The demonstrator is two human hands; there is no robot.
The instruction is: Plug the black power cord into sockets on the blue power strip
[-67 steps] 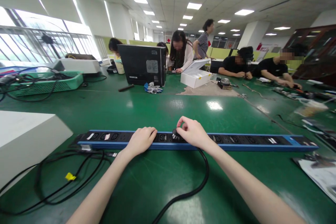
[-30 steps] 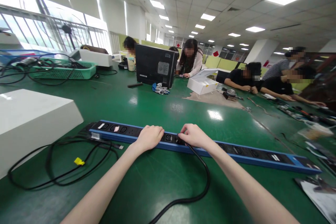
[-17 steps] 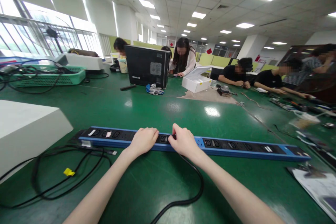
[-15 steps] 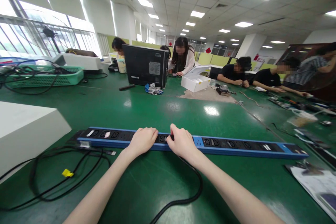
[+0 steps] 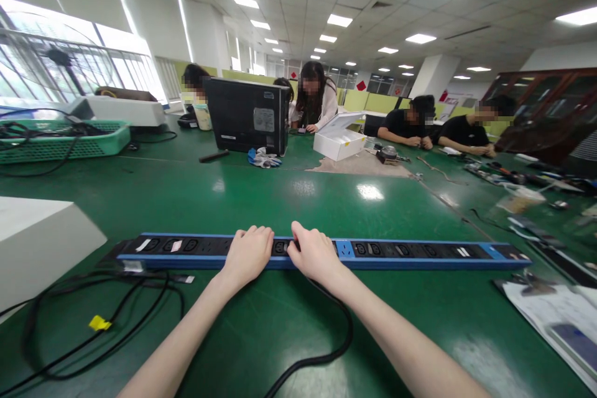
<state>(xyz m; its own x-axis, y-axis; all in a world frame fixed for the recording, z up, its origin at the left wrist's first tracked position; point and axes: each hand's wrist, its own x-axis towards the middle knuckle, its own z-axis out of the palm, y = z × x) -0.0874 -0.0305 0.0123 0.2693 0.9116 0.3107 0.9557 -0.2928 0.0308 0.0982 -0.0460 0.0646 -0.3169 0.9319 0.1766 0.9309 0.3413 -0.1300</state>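
Observation:
A long blue and black power strip (image 5: pixel 392 250) with rows of sockets lies across the green table in front of me. My left hand (image 5: pixel 249 252) is closed over the strip left of its middle, fingers wrapped over the far edge. Just to its right, my right hand (image 5: pixel 314 255) is closed around a black plug at the sockets; the fingers hide most of it, so I cannot tell how deep it sits. From under that hand a thick black cable (image 5: pixel 347 329) curves down toward me. Between the two hands a bare socket (image 5: pixel 280 247) shows.
Looped black cables (image 5: pixel 153 317) with a yellow tag lie at left, beside a white box (image 5: pixel 41 249). A clipboard (image 5: pixel 550 311) with papers is at right. Farther back stand a green basket (image 5: pixel 102 143), a black computer case (image 5: pixel 247 118), gloves (image 5: pixel 264 158) and an open white box (image 5: pixel 339 144). Several people sit beyond.
The whole view has shifted slightly, so the scene sits a little further left. Both hands keep the same hold on the strip and the plug.

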